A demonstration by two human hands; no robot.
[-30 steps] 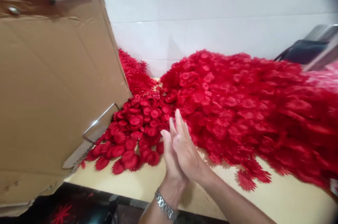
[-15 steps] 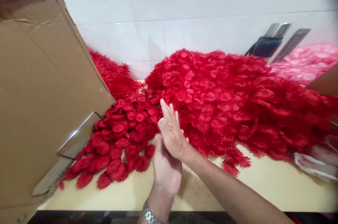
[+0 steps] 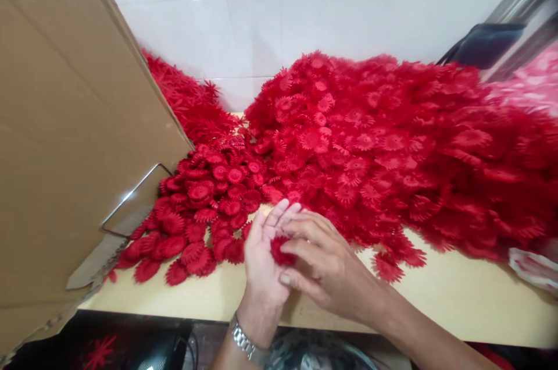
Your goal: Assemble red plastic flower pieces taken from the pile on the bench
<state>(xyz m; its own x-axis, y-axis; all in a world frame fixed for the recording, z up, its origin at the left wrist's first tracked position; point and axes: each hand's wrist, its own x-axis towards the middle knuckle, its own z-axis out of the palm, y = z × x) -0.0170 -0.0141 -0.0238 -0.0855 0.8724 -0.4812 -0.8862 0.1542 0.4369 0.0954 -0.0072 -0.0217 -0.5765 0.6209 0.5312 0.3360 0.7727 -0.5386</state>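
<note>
My left hand (image 3: 264,259) lies palm up over the front of the table, its fingers stretched out flat. On its palm rests a small cupped red fabric flower (image 3: 282,250) with a fringed edge. From the right, my right hand (image 3: 320,256) reaches over, thumb and fingertips closed around that flower, which they partly cover. Just left of my hands spreads a heap of curled, cupped red flowers (image 3: 200,192). Behind and to the right rises a larger pile of flatter red flower pieces (image 3: 349,152) with fringed edges.
A cardboard box (image 3: 96,125) stands on the left, a bent metal wire (image 3: 131,195) against it. Star-shaped red pieces (image 3: 187,96) lie behind. At the back right are a dark blue object (image 3: 492,44) and pink pieces (image 3: 532,82). A tiled wall (image 3: 349,15) backs the table (image 3: 471,306).
My palms were pressed together; now the right hand has lifted off and turned, its fingers on the red flower shown in the left palm. The view has tipped lower.
</note>
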